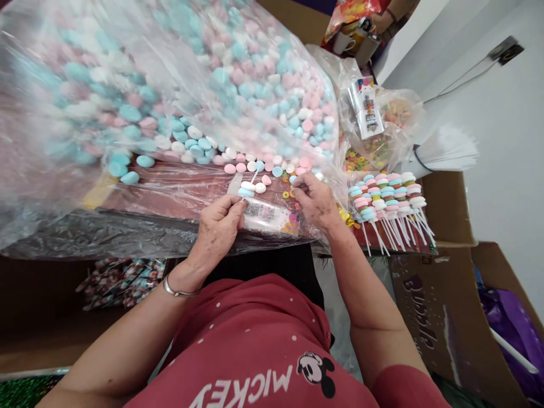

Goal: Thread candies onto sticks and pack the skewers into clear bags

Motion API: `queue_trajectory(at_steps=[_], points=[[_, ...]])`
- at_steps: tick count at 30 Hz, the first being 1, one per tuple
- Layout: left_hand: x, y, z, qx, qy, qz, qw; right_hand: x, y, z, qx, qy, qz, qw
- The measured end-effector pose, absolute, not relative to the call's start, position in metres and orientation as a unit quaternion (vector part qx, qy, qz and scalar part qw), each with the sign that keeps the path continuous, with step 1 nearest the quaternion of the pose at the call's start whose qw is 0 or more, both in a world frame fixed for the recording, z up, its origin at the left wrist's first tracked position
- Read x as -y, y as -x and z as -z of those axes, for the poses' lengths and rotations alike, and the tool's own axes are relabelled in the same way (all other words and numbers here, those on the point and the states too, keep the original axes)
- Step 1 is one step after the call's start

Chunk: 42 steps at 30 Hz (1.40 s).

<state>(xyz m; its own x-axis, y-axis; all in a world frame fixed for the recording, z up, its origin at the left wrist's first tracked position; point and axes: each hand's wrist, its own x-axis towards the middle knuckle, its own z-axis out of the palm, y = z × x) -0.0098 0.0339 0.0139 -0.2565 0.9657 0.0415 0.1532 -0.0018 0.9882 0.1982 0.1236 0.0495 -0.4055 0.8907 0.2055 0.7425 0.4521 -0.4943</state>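
My left hand (221, 224) pinches a thin white stick close to its end, and a blue and a white marshmallow (247, 188) sit at the fingertips. My right hand (315, 198) is curled with fingers together above small yellow and orange gummy rings (285, 194); what lies between its fingertips is too small to tell. Between the hands are a loose pink marshmallow (266, 179) and another white stick (254, 177) with a blue marshmallow at its top. Beneath them lies a printed clear wrapper (272, 217) on the plastic-covered table.
A large clear bag of pink, white and blue marshmallows (255, 73) spreads across the back. Finished marshmallow skewers (386, 198) lie at right, by a bundle of white sticks (446, 150) and printed wrappers (366, 107). Cardboard boxes (433, 323) stand below. Another person's hand (385, 22) shows far back.
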Motion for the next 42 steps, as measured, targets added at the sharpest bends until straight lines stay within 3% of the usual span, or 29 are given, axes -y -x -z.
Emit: queue_trajectory(at_steps=[6, 11, 13, 16, 21, 24, 28, 31, 35, 42], points=[[-0.036, 0.010, -0.015, -0.566, -0.453, -0.544, 0.422, -0.129, -0.177, -0.056, 0.874, 0.481, -0.073, 0.010], [-0.037, 0.010, -0.015, -0.569, -0.453, -0.544, 0.418, -0.124, -0.175, -0.061, 0.873, 0.485, -0.028, -0.050], [-0.036, 0.010, -0.015, -0.567, -0.457, -0.544, 0.417, -0.120, -0.176, -0.059, 0.872, 0.488, -0.019, -0.029], [-0.031, 0.009, -0.018, -0.566, -0.474, -0.530, 0.417, -0.115, -0.179, -0.050, 0.854, 0.511, -0.060, 0.077], [-0.019, 0.004, -0.031, -0.571, -0.544, -0.465, 0.402, -0.118, -0.188, -0.035, 0.695, 0.562, -0.318, 0.316], [-0.015, 0.004, -0.036, -0.584, -0.555, -0.445, 0.390, -0.120, -0.193, -0.034, 0.684, 0.562, -0.299, 0.356], [-0.014, 0.008, -0.034, -0.588, -0.538, -0.455, 0.398, -0.119, -0.197, -0.039, 0.808, 0.522, -0.087, 0.260], [-0.014, 0.009, -0.031, -0.590, -0.531, -0.452, 0.407, -0.116, -0.196, -0.040, 0.859, 0.487, -0.006, 0.155], [-0.015, 0.007, -0.028, -0.594, -0.525, -0.455, 0.406, -0.112, -0.193, -0.038, 0.898, 0.432, 0.038, 0.070], [-0.018, 0.005, -0.031, -0.599, -0.530, -0.447, 0.401, -0.108, -0.188, -0.038, 0.916, 0.395, 0.046, 0.043]])
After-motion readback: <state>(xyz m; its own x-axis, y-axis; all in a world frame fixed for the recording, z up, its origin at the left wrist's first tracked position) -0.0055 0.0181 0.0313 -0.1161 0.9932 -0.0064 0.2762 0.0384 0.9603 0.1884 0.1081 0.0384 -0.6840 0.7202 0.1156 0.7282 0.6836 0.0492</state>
